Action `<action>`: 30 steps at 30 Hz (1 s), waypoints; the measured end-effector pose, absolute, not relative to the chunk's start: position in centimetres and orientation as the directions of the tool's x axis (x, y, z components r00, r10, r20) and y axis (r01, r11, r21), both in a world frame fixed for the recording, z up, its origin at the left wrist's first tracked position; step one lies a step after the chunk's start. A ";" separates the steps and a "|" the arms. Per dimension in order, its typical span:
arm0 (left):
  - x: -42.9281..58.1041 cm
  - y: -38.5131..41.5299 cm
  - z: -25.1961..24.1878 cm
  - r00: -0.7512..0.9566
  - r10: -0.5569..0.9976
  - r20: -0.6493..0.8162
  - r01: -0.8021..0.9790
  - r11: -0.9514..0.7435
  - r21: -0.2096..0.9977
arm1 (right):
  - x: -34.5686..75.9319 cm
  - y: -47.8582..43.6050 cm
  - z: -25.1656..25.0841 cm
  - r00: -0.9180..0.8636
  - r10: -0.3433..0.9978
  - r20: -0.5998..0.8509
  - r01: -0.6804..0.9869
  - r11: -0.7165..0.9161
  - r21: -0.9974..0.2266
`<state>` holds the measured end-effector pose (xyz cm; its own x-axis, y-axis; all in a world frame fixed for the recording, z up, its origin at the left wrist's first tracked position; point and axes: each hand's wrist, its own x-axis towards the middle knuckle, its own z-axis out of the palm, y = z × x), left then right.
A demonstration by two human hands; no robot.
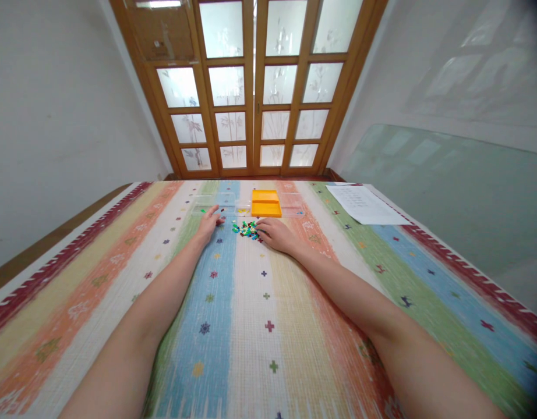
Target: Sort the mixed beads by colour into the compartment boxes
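A small heap of coloured beads [246, 228] lies on the striped cloth [251, 314] far in front of me. My right hand [275, 233] rests palm down just right of the heap, its fingertips curled together at the beads; what they pinch is too small to see. My left hand [208, 224] lies flat left of the heap, fingers stretched toward a clear compartment tray [216, 205]. An orange tray [265, 203] sits just behind the beads.
A sheet of printed paper [363, 203] lies at the back right of the table. A glass pane [452, 198] leans along the right wall. Wooden doors with frosted panes [251, 87] stand behind the table.
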<state>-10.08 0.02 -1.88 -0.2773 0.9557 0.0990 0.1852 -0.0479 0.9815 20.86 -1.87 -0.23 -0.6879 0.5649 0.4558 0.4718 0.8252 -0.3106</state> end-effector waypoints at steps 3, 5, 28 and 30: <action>-9.6 -0.5 -1.6 -0.281 0.949 0.146 0.226 -0.083 0.971 | 19.5 -1.9 -0.1 -0.696 0.560 0.449 0.471 0.829 -0.304; -9.4 -0.7 -1.5 -0.276 0.947 0.165 0.228 -0.102 0.968 | 18.5 -1.7 0.1 -0.708 0.560 0.429 0.474 0.828 -0.299; -9.1 -0.4 -2.5 -0.261 0.934 0.243 0.359 -0.140 0.923 | 11.4 2.5 -1.0 -0.771 0.522 0.365 0.449 0.852 -0.269; -9.2 -0.3 -2.7 -0.252 0.937 0.240 0.349 -0.143 0.926 | 11.2 2.3 -1.0 -0.767 0.535 0.355 0.473 0.845 -0.252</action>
<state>-9.25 -0.25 -2.74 -0.2524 0.9373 0.2402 0.3492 -0.1433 0.9260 11.19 2.31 -1.00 -0.7670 0.5348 0.3545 0.4726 0.8446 -0.2517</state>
